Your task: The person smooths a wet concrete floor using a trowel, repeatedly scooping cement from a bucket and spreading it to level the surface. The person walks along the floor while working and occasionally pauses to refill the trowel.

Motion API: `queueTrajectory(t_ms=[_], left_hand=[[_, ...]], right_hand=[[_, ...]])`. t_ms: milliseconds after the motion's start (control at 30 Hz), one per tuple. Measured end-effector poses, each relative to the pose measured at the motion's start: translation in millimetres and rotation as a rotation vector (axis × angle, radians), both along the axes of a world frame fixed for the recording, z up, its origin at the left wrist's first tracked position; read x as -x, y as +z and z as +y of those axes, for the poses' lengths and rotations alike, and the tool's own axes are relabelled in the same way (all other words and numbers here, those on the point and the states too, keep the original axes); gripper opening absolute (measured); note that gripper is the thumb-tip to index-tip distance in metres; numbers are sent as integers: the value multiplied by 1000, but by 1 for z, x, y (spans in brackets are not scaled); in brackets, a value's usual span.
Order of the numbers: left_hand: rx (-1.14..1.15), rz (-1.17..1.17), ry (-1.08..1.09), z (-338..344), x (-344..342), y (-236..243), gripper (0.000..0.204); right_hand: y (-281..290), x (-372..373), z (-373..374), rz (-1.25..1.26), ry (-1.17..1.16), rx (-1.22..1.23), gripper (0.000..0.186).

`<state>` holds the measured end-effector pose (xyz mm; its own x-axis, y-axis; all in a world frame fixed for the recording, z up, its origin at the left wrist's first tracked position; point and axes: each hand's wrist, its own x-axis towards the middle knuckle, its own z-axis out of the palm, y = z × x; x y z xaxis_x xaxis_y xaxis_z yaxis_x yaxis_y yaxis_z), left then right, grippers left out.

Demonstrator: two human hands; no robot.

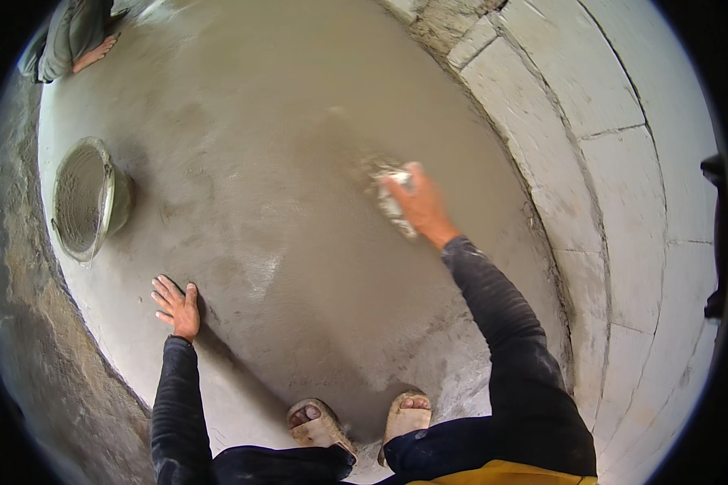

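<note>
A grey, smoothed cement surface (275, 145) fills the middle of the head view. My right hand (412, 202) grips a pale, cement-smeared float (392, 182) on the wet surface at right of centre; both are blurred. My left hand (176, 305) is at lower left, fingers spread, palm down at the cement with nothing in it; whether it presses on it I cannot tell. A grey-green bucket (117, 198), coated inside with cement, stands to the left, above my left hand.
A pale block wall (582, 186) curves along the right. A rough, darker strip (24, 234) borders the left. Another person's bare foot (93, 52) and grey trouser leg are at top left. My sandalled feet (408, 420) stand at the bottom.
</note>
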<state>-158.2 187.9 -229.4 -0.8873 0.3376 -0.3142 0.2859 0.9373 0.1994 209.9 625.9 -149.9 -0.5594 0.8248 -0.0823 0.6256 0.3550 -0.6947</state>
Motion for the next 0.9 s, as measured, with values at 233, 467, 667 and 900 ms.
queueTrajectory(t_ms=[233,467,667,900], left_hand=[[15,-2,-2,3,-3,5,93],[-3,-13,0,3,-5,7,96],[-29,-51,-4,8,-10,16,98],[-45,-121,23,13,-11,29,96]], right_hand=[[-30,-65,112,-101,-654,-111,88],[-45,-1,152,-107,-505,-67,93],[-24,114,95,-90,-193,-15,88],[-19,179,-51,-221,438,96,73]])
